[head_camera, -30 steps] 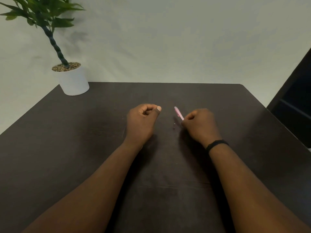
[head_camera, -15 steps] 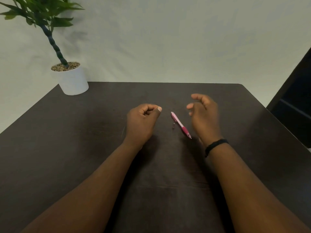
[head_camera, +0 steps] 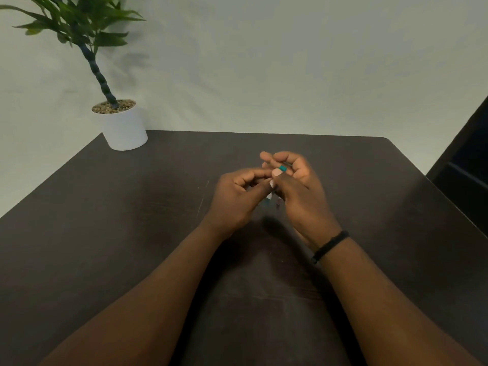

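**Both hands meet on one pen, above the table**

Count: 2 hands, 1 pen for certain, 1 unclear stub, 1 wristband, 1 potted plant.

Your left hand (head_camera: 237, 196) and right hand (head_camera: 301, 191) are touching fingertip to fingertip, raised off the dark table (head_camera: 132, 207).

Left hand: the fingers are curled in. Forefinger and thumb are pinched together on the teal-tipped pen (head_camera: 282, 168), about mid-shaft.

Right hand: the fingers are bent and loosely curled round the pen's upper part. The teal end lies against them, just beyond your left fingertips. The exact contact on the far side is hidden.

The pen runs steeply between the two hands. Its lower end shows blurred below your left thumb, clear of the table.

Just beside that lower end, under the heel of your right thumb, there is a reddish stub (head_camera: 278, 202). It is too blurred to say whether it is a second pen or part of the first.

The wristband (head_camera: 330, 245) is black and sits on the wrist directly behind your right hand.

The potted plant (head_camera: 124, 130) is in a white pot, well apart, far ahead and to the left of your left hand, at the table corner.
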